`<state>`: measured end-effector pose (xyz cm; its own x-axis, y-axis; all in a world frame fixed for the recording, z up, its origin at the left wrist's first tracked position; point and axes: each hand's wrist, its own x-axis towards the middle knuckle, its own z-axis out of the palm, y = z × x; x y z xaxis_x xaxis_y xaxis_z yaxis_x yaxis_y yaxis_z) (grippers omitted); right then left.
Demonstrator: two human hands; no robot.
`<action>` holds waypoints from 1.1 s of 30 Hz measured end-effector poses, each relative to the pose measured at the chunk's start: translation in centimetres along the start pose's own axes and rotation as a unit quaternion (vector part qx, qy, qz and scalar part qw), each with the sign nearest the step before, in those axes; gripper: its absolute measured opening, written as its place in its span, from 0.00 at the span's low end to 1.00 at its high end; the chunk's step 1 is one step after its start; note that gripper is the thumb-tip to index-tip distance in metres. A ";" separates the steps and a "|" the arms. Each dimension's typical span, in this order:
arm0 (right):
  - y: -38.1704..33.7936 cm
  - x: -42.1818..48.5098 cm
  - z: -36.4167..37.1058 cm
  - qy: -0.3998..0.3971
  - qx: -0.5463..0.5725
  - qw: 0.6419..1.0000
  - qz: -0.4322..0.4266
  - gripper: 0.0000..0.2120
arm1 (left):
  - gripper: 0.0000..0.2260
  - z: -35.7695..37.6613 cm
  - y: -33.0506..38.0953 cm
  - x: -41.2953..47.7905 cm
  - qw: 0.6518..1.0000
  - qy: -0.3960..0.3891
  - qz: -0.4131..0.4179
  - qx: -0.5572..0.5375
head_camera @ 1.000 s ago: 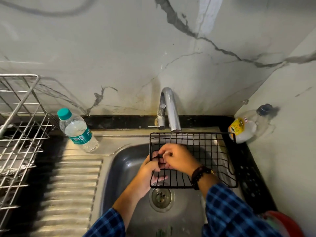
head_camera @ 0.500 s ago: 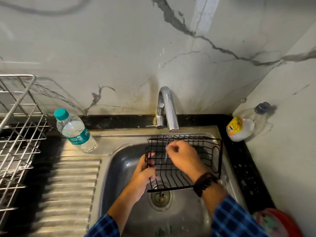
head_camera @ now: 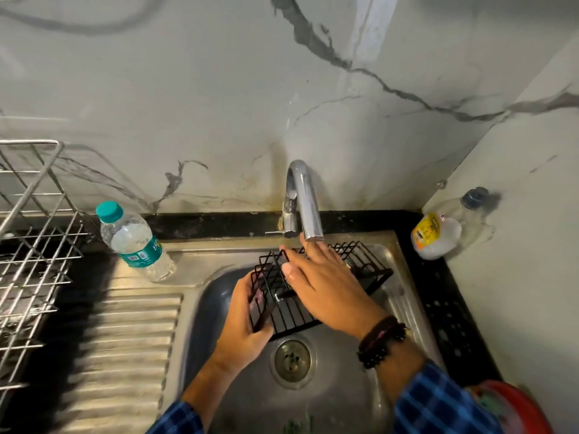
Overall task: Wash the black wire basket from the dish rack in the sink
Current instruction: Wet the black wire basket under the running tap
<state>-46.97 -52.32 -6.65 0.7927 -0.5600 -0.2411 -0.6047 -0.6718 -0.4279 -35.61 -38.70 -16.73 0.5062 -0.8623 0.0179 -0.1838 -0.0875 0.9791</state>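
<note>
The black wire basket (head_camera: 289,311) is tilted over the steel sink (head_camera: 316,399), just below the chrome tap (head_camera: 305,205). My left hand (head_camera: 247,321) grips the basket's left end wall, fingers curled round the wires. Over the basket's top lies my right hand (head_camera: 326,283), fingers straight and stretched toward the tap spout, palm resting on the wires. The basket's middle is hidden under that hand. The silver dish rack (head_camera: 31,245) stands at the far left.
A water bottle with a teal cap (head_camera: 134,242) stands on the sink's back left ledge beside the ribbed drainboard (head_camera: 125,355). A soap bottle with a yellow label (head_camera: 441,233) leans in the right corner. A red object (head_camera: 517,405) sits at bottom right.
The basket has been turned from lying flat and wide to tilted and end-on. My right hand let go of the wires and opened flat over the basket, reaching toward the spout.
</note>
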 end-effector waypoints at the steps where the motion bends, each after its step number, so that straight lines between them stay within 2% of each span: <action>1: 1.0 -0.1 -0.2 -0.010 0.018 1.000 -0.007 0.25 | 0.36 0.0 -0.1 -0.2 1.000 0.004 0.006 0.008; 5: 4.8 -0.2 1.1 -0.056 0.014 0.997 0.052 0.25 | 0.34 0.3 -0.1 -0.8 0.999 -0.017 -0.004 0.049; 6: 5.7 -0.3 1.6 -0.043 0.018 0.996 0.074 0.28 | 0.34 0.2 -0.2 -1.1 0.998 -0.023 0.002 0.060; 8: 6.9 -0.5 2.0 0.043 0.126 0.977 0.167 0.34 | 0.33 -0.1 0.1 -1.5 0.997 -0.035 0.031 0.067; 9: 7.0 -0.4 2.0 0.081 0.172 0.958 0.215 0.34 | 0.32 -0.3 0.5 -1.4 0.995 -0.042 0.049 0.078; 11: 6.1 0.0 1.9 0.091 0.209 0.939 0.257 0.33 | 0.33 -0.5 1.3 -0.8 0.987 -0.061 0.072 0.133; 13: 4.2 0.3 1.6 0.078 0.308 0.920 0.231 0.30 | 0.36 -0.5 2.4 0.3 0.972 -0.070 0.071 0.212; 15: 2.5 0.2 1.4 0.057 0.442 0.878 0.177 0.25 | 0.37 -0.2 3.2 1.8 0.942 -0.074 0.077 0.318; 16: 2.1 0.0 1.3 0.042 0.466 0.869 0.160 0.23 | 0.38 0.0 3.7 2.4 0.925 -0.075 0.077 0.366; 18: 2.2 -0.2 1.8 0.033 0.422 0.895 0.139 0.22 | 0.38 0.3 5.2 3.3 0.901 -0.084 0.057 0.423; 20: 2.5 0.3 1.8 0.069 0.355 0.920 0.153 0.18 | 0.37 0.7 6.3 3.9 0.887 -0.090 0.029 0.453; 22: 2.6 0.8 1.4 0.082 0.345 0.922 0.157 0.11 | 0.37 1.1 7.2 3.7 0.879 -0.089 0.003 0.468; 25: 2.4 1.6 0.6 0.054 0.314 0.939 0.130 0.11 | 0.40 0.4 7.4 3.4 0.862 -0.070 0.022 0.501; 26: 2.3 1.7 0.4 0.060 0.307 0.941 0.129 0.11 | 0.42 -0.4 7.3 3.3 0.870 -0.078 0.029 0.487; 27: 2.6 1.8 0.4 0.062 0.300 0.942 0.140 0.11 | 0.45 -1.5 6.9 3.1 0.891 -0.104 0.026 0.441; 29: 3.2 1.5 0.4 0.051 0.299 0.939 0.164 0.12 | 0.49 -4.1 7.2 2.2 0.951 -0.200 -0.039 0.231; 30: 3.5 1.4 0.2 0.041 0.315 0.934 0.165 0.12 | 0.47 -4.8 7.1 1.6 0.969 -0.208 -0.100 0.087; 31: 3.7 1.3 0.1 0.030 0.340 0.925 0.167 0.13 | 0.44 -5.0 6.8 1.1 0.972 -0.173 -0.159 -0.024; 33: 3.6 1.4 -0.3 0.009 0.377 0.909 0.177 0.15 | 0.38 -4.0 5.9 0.8 0.963 -0.054 -0.242 -0.104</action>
<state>-48.09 -55.68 -8.28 0.5539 -0.6882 -0.4685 -0.5909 0.0714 -0.8036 -32.88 -37.95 -10.09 0.3974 -0.7929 -0.4619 0.2299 -0.4013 0.8866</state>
